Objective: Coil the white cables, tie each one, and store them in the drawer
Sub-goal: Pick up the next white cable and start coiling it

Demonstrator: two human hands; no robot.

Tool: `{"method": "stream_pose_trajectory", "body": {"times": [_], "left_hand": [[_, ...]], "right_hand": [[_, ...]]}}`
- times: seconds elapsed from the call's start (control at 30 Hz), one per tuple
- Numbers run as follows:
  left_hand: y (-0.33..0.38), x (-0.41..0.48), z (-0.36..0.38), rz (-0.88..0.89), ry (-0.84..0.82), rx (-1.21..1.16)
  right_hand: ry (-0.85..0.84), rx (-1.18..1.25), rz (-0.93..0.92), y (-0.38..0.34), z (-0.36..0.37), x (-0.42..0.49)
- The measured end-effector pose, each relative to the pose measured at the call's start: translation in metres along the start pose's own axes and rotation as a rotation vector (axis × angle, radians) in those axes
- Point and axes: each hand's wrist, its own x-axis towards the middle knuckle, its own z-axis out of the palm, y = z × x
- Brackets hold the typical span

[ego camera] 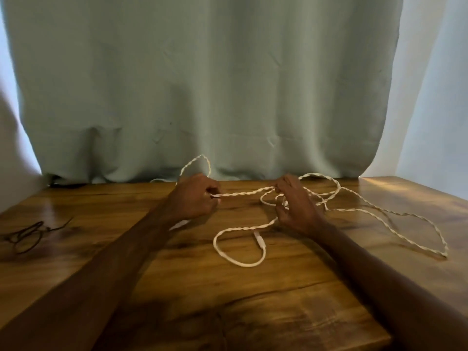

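A long white twisted cable [374, 211] sprawls in loose loops over the wooden table [177, 287], mostly to the right. Its white plug [259, 239] lies between my arms at the end of a smooth loop. My left hand [195, 198] pinches a stretch of the cable, with a loop rising behind it against the curtain. My right hand [293, 203] grips a tangle of loops a short way to the right. The cable runs taut between both hands. No drawer is in view.
A thin dark wire or cord [27, 236] lies tangled at the table's left edge. A pale green curtain [202, 84] hangs right behind the table's far edge. The table's front edge is near the bottom right.
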Motion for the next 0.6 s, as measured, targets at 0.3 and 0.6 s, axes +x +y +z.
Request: {"method": "stream_pose_trajectory", "body": {"times": [0.3, 0.6], "left_hand": [[-0.079, -0.056, -0.048, -0.276, -0.066, 0.323], [-0.073, -0.069, -0.055, -0.553, -0.118, 0.291]], "right_hand": [[-0.188, -0.158, -0.018, -0.032, 0.025, 0.006], [-0.153, -0.173, -0.020, -0.072, 0.037, 0.014]]}}
